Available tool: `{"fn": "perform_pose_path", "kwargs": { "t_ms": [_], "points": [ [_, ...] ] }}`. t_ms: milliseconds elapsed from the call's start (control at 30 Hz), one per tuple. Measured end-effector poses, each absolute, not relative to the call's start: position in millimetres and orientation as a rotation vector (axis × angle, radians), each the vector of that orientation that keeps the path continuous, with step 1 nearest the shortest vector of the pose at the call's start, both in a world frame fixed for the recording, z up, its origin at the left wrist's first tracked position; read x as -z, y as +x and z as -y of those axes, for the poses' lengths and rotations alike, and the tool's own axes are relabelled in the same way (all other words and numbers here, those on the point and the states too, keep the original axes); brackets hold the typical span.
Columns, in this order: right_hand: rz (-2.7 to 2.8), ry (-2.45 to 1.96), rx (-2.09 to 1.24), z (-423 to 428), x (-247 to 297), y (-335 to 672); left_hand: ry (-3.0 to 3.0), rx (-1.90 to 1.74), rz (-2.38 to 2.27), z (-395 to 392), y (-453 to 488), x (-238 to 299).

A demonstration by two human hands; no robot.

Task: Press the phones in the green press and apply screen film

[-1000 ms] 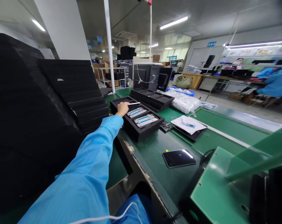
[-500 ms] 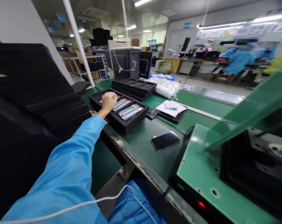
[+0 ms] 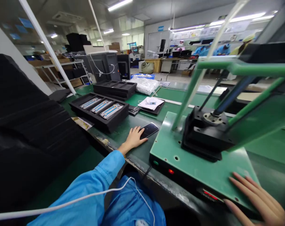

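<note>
My left hand [image 3: 133, 138] is at the left end of a smartphone [image 3: 150, 130] lying face up on the green bench. Its fingers are apart, with the thumb along the phone's near edge and part of the phone covered. At lower right, my right hand [image 3: 257, 196] has its fingers stretched out at the front corner of a green-topped press machine [image 3: 166, 150]. A red display [image 3: 210, 195] glows on its front, near my right thumb. Beyond my left hand, a black foam tray [image 3: 109, 125] holds three opened phone bodies [image 3: 111, 110] in separate slots.
Behind the filled tray sits another black foam tray [image 3: 116, 89]. Papers [image 3: 150, 103] with a small device lie farther back, near a plastic bag [image 3: 146, 85]. Stacked black foam [image 3: 27, 125] stands at left. A white cable [image 3: 109, 190] crosses over my lap.
My left hand has moved from the foam tray to the smartphone. My right hand has come into view at the machine. The view has turned right, and the machine's green frame shows more fully.
</note>
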State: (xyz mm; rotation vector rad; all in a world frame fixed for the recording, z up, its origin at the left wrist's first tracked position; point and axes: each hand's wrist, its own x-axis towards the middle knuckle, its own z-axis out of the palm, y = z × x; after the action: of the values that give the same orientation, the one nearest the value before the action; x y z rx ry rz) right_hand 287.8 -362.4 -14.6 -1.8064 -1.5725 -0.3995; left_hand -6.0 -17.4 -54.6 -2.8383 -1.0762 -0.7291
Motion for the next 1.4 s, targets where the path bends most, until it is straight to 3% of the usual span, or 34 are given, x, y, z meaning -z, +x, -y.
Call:
{"fn": "perform_pose_path", "kwargs": {
  "t_ms": [267,467,733,900,1033,1133,1233,1400],
  "points": [
    [1.729,-1.763,0.521,364.9,7.0,289.7,-2.785,0.884,1.115,14.9,-12.8,29.3],
    [1.738,-1.752,0.617,363.7,1.3,286.0,-2.652,1.115,1.094,40.7,-48.9,-48.4],
    [1.860,-1.645,0.832,335.4,-46.7,199.3,-2.986,0.634,0.109,146.7,-22.3,-139.2],
    [1.990,-1.601,0.602,323.5,-52.6,194.9,-3.038,0.427,-0.309,182.0,20.2,-149.9],
    [1.682,-1.622,0.385,331.9,-43.2,231.5,-3.062,1.039,-0.224,165.7,31.7,-135.2],
    [1.216,-1.547,-0.013,333.8,-40.5,258.4,-3.174,1.346,-0.021,140.2,38.0,-110.2],
    [0.839,-1.298,-0.351,331.7,-44.9,275.0,-3.325,1.120,0.064,120.4,49.2,-85.1],
    [0.627,-1.172,-0.508,329.1,-54.8,281.6,-3.379,0.625,0.102,112.0,69.7,-63.1]
  ]
}}
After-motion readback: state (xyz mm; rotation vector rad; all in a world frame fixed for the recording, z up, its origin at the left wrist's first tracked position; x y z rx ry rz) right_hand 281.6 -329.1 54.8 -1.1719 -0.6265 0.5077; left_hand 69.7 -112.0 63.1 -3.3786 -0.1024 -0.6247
